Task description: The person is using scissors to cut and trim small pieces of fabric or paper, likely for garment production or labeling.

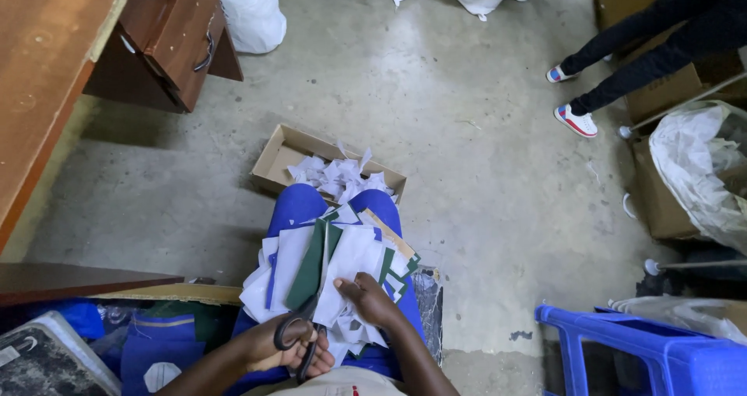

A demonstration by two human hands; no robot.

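Scissors [305, 318], black-handled, sit nearest the lens in the left hand [284, 349]; long axis runs from the handles at bottom up & slightly right, blades pointing away from the person, tips over the fabric pieces [334, 268]. Blades look nearly closed, partly lost against a dark green strip. Left hand's fingers are curled through the handle loops, wrist low. Right hand [372, 299] lies palm down w/ fingers bent, pinching white pieces of the pile on the blue-clad lap. Beyond the knees, a cardboard box [274, 162] holds white scraps.
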